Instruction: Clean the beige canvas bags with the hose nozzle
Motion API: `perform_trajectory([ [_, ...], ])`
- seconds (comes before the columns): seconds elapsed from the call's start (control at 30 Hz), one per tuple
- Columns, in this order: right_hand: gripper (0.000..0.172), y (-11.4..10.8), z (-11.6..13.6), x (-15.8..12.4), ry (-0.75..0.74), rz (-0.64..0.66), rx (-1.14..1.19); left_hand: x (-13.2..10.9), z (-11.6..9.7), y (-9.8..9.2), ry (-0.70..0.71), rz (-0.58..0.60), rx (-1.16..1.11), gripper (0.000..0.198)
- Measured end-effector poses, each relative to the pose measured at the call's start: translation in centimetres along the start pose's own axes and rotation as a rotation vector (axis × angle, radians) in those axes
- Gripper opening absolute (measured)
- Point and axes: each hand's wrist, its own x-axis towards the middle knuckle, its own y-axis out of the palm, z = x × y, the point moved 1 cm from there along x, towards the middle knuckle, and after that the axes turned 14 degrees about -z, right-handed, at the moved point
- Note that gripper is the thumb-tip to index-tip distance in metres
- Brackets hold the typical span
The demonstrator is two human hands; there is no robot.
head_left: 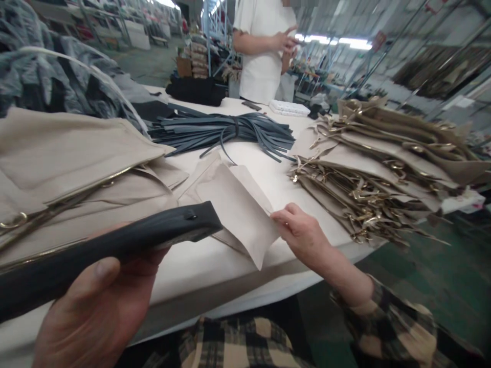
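My left hand (103, 301) is closed around a long black bar-shaped object (146, 230) with a squared end, its exact kind not clear. The thumb lies along its near side, and its other end runs out of view at the left. My right hand (299, 232) pinches the edge of a beige bag panel (241, 209) between thumb and fingertips. This panel is tilted up from the table, its near corner pointing down. Just beyond my left hand lies a stack of beige bag pieces (76, 158) with gold zippers and a ring.
A tied bundle of dark blue straps (233, 128) lies across the white table (264, 158). To the right rises a pile of beige pieces with gold hardware (383, 168). Dark plastic-wrapped goods (49, 76) fill the back left. A person in white (261, 51) stands behind the table.
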Motion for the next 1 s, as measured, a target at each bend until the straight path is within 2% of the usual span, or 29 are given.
perform_trajectory([
  [0.1,0.023,2.2,3.7,1.2,-0.176,0.102,-0.112,-0.9,-0.8,0.0,0.028,-0.010,-0.006,0.020],
  [0.2,0.026,5.8,6.5,0.0,-0.369,0.117,-0.060,-1.6,-1.4,0.2,0.017,0.003,0.019,0.024],
  [0.27,0.027,7.8,7.2,-1.3,-0.456,0.091,0.033,-1.7,-1.4,0.0,-0.016,0.014,0.013,0.026],
  [0.33,0.029,8.9,7.1,-2.5,-0.458,0.049,0.148,-1.6,-1.1,-0.4,-0.051,0.012,0.004,0.031],
  [0.47,0.025,9.2,6.4,-3.5,-0.442,0.002,0.275,-1.3,0.3,-0.4,-0.108,0.018,0.000,0.037],
  [0.63,0.022,9.2,6.9,-3.9,-0.555,0.037,0.197,-1.4,2.6,0.8,-0.137,0.160,0.002,0.029],
  [0.8,0.024,8.9,6.7,-4.7,-0.575,-0.020,0.188,-1.0,4.1,0.8,-0.143,0.118,0.017,0.026],
  [0.9,0.020,8.5,6.0,-5.2,-0.545,-0.039,0.279,-1.0,4.2,0.8,-0.149,0.121,0.039,0.028],
  [1.0,0.020,8.3,5.5,-5.5,-0.598,-0.037,0.307,-1.3,4.2,1.2,-0.156,0.121,0.046,0.031],
])
